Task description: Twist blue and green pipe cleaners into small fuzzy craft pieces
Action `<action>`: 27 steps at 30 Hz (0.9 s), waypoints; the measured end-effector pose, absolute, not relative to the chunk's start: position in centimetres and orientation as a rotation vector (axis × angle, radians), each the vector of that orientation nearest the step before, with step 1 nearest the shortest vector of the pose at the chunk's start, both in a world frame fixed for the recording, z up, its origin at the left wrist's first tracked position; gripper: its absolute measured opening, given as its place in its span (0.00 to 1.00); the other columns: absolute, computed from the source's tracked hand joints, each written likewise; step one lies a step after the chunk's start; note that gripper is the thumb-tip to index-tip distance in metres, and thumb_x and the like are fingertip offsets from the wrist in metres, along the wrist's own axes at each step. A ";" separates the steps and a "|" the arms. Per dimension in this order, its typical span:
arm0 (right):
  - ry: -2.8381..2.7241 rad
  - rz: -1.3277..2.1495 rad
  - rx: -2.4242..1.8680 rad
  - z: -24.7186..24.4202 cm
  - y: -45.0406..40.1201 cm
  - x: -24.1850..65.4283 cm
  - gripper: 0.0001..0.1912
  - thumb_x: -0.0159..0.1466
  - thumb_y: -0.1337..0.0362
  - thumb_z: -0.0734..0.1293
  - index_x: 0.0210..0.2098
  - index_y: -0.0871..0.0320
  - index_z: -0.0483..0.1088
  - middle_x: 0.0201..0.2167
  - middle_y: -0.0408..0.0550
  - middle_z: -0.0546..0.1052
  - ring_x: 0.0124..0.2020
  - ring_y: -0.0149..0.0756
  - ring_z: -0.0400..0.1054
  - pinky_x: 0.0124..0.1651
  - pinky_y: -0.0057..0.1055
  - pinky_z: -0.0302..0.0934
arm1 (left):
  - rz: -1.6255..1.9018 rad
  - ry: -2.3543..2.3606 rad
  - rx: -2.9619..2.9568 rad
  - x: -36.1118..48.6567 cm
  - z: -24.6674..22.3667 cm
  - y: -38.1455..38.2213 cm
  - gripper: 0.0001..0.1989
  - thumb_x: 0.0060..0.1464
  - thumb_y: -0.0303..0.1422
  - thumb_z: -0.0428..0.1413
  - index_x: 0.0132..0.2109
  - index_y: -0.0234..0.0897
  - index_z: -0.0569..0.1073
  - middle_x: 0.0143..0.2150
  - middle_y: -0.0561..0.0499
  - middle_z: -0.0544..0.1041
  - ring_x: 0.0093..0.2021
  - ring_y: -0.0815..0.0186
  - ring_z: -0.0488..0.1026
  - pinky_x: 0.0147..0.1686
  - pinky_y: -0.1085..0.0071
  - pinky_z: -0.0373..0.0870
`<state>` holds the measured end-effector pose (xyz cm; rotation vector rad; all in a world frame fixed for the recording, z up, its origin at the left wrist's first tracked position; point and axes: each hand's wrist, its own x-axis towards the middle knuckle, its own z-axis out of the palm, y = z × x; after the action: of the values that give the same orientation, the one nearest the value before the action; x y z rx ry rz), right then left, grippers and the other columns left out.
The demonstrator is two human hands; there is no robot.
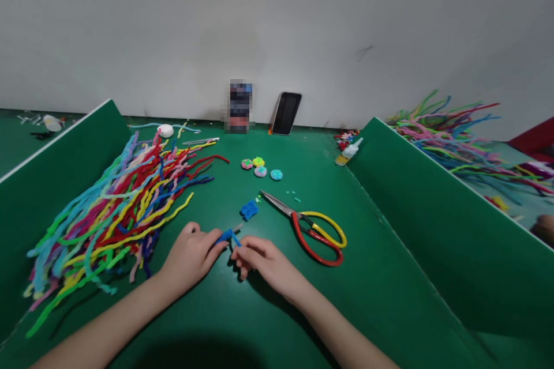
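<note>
Above the green table (372, 300), the left hand (190, 251) and right hand (265, 258) both pinch a blue fuzzy strip (224, 236) stretching between them. It should feel light, soft and bendable, best held close to its end.

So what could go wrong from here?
The pointed scissors lie near the right hand, so a careless reach might cause a nick. The blue strip held between the left hand and right might come loose if either slips. The dark phone leaning against the wall might slide if bumped.
</note>
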<state>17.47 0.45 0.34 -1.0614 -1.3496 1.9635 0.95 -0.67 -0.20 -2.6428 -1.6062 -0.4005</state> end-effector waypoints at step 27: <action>-1.317 1.930 -1.071 0.0 0.5 17.5 0.10 0.53 0.60 0.59 0.23 0.61 0.63 0.18 0.38 0.62 0.17 0.22 0.58 0.24 0.24 0.55 | -0.494 -1.498 -2.613 1.0 -0.1 -0.7 0.17 0.57 0.35 0.37 0.28 0.34 0.66 0.15 0.53 0.67 0.19 0.67 0.58 0.27 0.71 0.53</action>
<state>17.47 0.51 0.01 -1.0715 -1.3169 1.9301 0.96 -0.67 -0.11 -2.6126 -1.4983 -0.4937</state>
